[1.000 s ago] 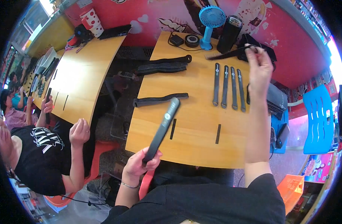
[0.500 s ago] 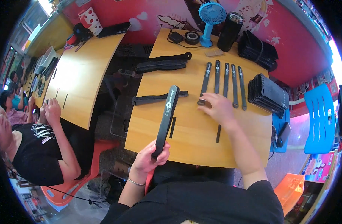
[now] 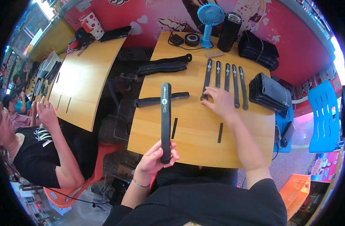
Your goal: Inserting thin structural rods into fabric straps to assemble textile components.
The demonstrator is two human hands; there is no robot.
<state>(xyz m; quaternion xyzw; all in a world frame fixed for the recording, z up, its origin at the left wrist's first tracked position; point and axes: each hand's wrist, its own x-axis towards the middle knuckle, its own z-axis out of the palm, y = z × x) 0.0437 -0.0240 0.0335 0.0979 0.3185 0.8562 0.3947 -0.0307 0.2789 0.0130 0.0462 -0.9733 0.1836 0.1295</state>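
My left hand (image 3: 156, 155) grips a bundle of black straps (image 3: 165, 113) by its near end. The bundle stands up from the fingers, with white print on its face. Over the right part of the table (image 3: 195, 139), my right hand (image 3: 220, 101) has thumb and fingertips closed at the near end of a black strap (image 3: 208, 73). That strap is the leftmost in a row of several similar flat ones; the hand partly covers the lower ends of the neighbouring straps.
Dark strap bundles (image 3: 163, 67) and one folded strap (image 3: 146, 101) lie left. Black folded stacks (image 3: 270, 92) sit at the right edge. A blue fan (image 3: 210, 19), black bottle (image 3: 230, 32) and tape roll (image 3: 192, 39) stand behind. A co-worker (image 3: 44, 154) sits at the left table.
The strap bundle in my left hand has swung from a rightward lean to nearly upright. My right hand stays at the leftmost strap's near end. The co-worker's hands have risen.
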